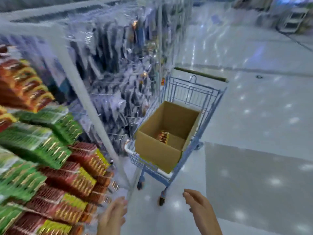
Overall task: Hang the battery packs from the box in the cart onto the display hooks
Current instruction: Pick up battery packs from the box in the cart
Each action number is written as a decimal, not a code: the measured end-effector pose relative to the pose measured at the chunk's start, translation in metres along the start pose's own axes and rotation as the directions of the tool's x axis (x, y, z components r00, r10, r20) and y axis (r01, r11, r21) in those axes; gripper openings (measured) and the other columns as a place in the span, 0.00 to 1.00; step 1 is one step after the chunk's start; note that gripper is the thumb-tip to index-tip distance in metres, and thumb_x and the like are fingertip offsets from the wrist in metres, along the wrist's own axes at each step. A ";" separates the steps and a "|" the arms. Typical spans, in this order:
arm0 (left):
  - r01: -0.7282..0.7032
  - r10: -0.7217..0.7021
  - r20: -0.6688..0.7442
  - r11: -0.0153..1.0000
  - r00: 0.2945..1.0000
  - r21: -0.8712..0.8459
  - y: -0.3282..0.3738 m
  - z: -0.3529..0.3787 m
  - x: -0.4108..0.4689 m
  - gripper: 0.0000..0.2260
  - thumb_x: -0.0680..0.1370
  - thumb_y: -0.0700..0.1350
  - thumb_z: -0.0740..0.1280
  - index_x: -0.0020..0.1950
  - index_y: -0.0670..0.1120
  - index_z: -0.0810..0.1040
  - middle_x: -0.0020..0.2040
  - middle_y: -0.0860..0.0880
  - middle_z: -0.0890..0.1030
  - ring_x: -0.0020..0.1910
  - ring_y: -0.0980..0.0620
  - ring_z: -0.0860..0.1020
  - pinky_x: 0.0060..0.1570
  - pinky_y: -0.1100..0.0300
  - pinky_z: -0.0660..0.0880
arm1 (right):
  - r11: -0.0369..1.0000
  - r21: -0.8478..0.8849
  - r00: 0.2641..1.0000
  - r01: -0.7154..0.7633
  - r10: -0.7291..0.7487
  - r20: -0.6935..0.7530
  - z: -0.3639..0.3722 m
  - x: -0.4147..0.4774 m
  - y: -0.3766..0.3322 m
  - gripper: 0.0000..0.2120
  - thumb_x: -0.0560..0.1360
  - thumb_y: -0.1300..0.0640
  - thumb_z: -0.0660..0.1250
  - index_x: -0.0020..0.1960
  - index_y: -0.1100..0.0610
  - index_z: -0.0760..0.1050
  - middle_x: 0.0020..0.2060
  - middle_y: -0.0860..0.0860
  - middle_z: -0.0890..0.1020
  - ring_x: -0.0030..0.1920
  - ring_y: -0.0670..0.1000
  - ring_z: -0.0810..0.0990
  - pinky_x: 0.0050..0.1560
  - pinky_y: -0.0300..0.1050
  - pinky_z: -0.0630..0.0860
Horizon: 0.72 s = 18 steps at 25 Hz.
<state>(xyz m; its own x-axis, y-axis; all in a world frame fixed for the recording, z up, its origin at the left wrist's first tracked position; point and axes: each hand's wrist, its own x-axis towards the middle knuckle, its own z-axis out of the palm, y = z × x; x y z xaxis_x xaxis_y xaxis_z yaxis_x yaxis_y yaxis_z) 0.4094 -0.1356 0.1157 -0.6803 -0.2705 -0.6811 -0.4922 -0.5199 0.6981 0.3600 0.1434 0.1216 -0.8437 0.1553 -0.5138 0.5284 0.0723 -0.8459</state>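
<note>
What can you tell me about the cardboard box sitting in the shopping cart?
The cardboard box is plain brown corrugated card, rectangular, with its top open. It stands upright in the basket of the blue wire shopping cart, and its walls rise above the basket rim. It looks nearly empty: only a small cluster of orange and gold battery packs shows on its floor, near the front wall. The left hand and the right hand are both apart from it.
</note>
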 end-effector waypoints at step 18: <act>-0.163 0.130 0.104 0.879 0.986 0.449 0.132 0.205 0.208 0.08 0.85 0.46 0.64 0.57 0.51 0.84 0.56 0.52 0.85 0.57 0.48 0.82 0.57 0.51 0.77 | 0.984 0.065 0.977 -0.164 0.171 -0.130 0.021 0.218 -0.138 0.05 0.80 0.59 0.70 0.48 0.57 0.84 0.43 0.51 0.86 0.50 0.51 0.82 0.51 0.48 0.75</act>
<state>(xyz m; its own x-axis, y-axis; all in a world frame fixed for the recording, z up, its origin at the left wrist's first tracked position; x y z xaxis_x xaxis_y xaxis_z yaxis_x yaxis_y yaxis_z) 0.0919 -0.0941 0.1116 -0.7911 -0.2504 -0.5581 -0.5653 -0.0492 0.8234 0.1010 0.1463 0.1230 -0.7214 0.2925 -0.6278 0.6521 -0.0183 -0.7579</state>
